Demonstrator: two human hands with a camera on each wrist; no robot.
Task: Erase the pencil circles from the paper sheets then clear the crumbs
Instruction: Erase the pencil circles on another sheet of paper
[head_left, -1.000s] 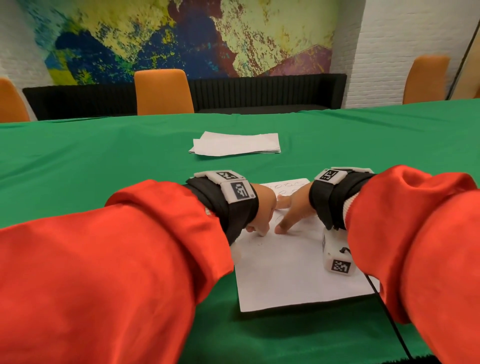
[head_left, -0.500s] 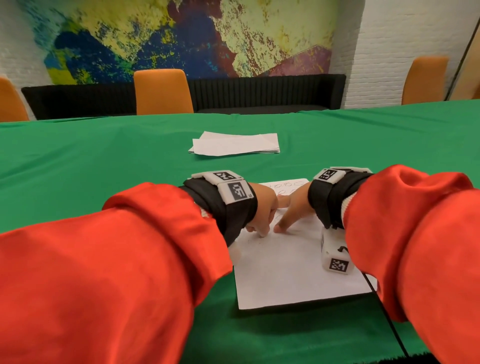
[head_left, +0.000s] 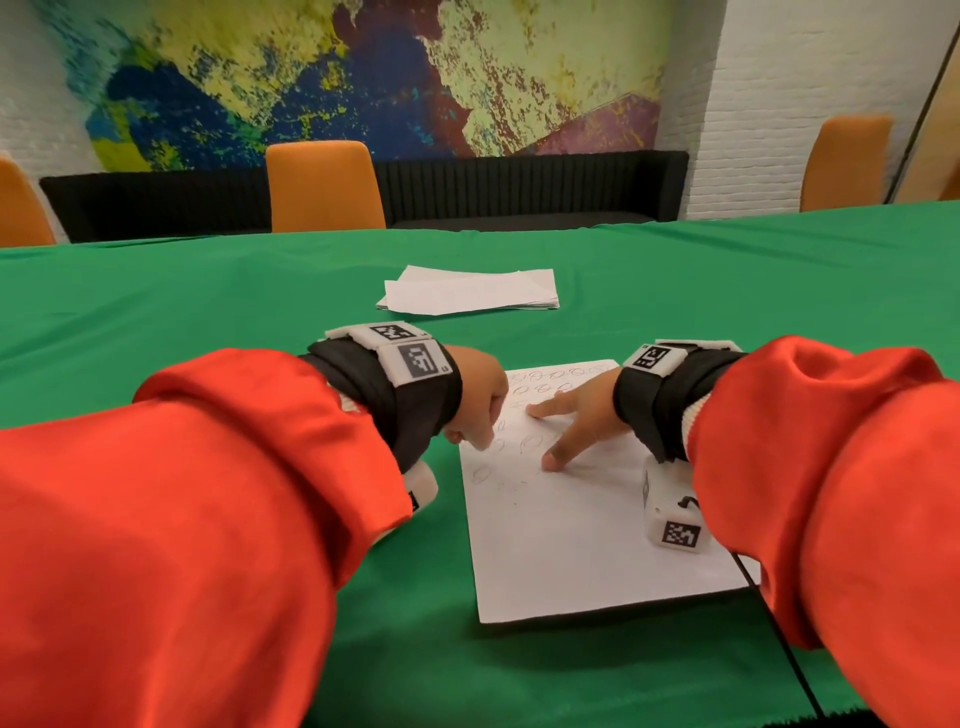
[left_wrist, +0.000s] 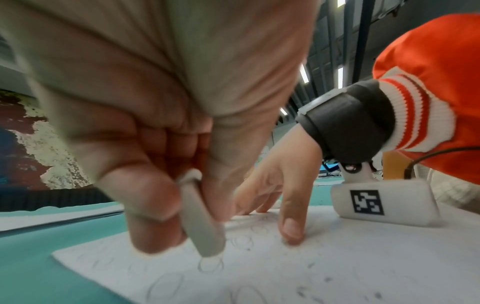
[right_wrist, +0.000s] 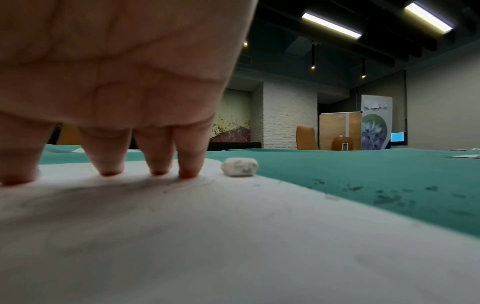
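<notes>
Our left hand (left_wrist: 161, 115) had its grip pinched on a grey eraser (left_wrist: 201, 222), tip down on the paper sheet (head_left: 571, 545) among the pencil circles (head_left: 530, 441), near the sheet's left edge. Our right hand (head_left: 576, 421) lay spread, holding nothing, fingertips (right_wrist: 188, 173) pressed on the same sheet on the green table (head_left: 208, 312). Dark crumbs (right_wrist: 405, 193) speckled the cloth beside the sheet, and a stack of sheets (head_left: 470, 296) lay farther off.
</notes>
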